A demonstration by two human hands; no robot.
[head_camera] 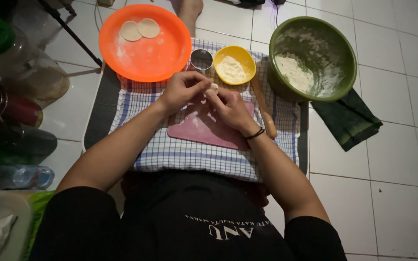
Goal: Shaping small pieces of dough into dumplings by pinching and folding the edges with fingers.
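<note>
A small dough piece (214, 88) sits pinched between both hands above the pink board (204, 129): the left hand (182, 90) and right hand (231, 108) each have their grip closed on it. Its long axis cannot be told. Bare board lies below. Just beyond stand a metal cutter ring (201, 60) and a yellow bowl (247, 55) of flour; the orange plate (146, 58) holds two dough rounds (140, 30); the green bowl (347, 53) holds flour.

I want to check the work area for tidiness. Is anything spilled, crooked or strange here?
Nothing is damaged or tipped over. Only loose flour dusts the orange plate and smears the inside of the green bowl. Both hands, left hand and right hand, hold a small dough piece.
</note>
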